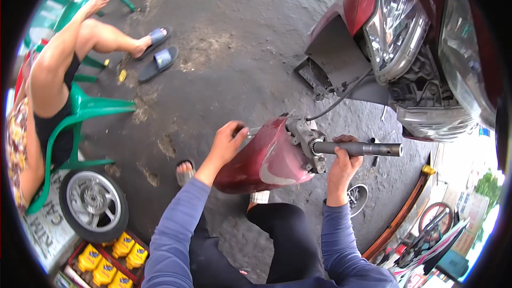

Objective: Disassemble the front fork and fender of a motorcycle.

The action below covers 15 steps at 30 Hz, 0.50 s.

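Note:
My right hand [345, 165] grips the grey metal steering shaft [381, 149], which points right from a silver clamp [304, 144] with a bearing ring at the shaft's base. The clamp is joined to a red front fender [266, 160] with a pale stripe, lying sideways above my legs. My left hand [229, 141] has its fingers curled at the fender's upper left, by a pale metal part; what exactly they hold is hidden. A black cable [341, 98] runs from near the clamp up toward the red scooter body [357, 8] with its clear lamps.
A seated person's bare legs [48, 74], green plastic chairs [96, 106] and loose slippers [157, 64] are at left. A wheel [93, 202] and a crate of yellow bottles [122, 246] sit lower left. At right are a metal bowl [358, 200], an orange beam [397, 216] and assorted parts.

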### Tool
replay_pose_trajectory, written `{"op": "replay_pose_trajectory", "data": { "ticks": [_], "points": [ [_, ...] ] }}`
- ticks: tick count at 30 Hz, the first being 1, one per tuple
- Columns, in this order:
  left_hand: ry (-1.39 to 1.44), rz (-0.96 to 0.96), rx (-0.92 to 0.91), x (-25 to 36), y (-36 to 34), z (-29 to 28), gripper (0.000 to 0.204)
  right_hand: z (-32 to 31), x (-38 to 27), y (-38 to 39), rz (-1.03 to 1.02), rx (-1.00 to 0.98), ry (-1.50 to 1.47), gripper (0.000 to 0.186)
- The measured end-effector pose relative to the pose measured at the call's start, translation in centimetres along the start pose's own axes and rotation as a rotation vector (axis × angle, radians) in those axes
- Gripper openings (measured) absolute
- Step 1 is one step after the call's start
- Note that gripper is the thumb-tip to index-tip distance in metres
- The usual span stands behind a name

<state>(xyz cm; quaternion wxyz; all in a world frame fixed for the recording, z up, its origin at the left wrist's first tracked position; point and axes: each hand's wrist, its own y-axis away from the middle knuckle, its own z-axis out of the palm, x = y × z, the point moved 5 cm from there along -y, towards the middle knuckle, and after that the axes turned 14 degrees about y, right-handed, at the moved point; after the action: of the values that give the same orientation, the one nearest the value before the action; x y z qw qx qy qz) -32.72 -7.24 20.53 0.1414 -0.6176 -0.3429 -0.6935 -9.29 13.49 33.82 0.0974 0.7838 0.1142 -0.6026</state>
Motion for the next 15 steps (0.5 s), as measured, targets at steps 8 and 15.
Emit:
{"op": "replay_pose_trajectory", "data": {
  "ticks": [8,15],
  "points": [
    [0.082,0.256,-0.878,-5.4,-12.5,10.9,0.055,0.6,1.5,-1.1,-0.074,0.181,-0.166,0.010],
    [0.271,0.365,-0.976,-7.2,-10.2,9.7,0.060,1.6,0.2,-2.7,-0.111,0.061,-0.255,0.013]
  ]
}}
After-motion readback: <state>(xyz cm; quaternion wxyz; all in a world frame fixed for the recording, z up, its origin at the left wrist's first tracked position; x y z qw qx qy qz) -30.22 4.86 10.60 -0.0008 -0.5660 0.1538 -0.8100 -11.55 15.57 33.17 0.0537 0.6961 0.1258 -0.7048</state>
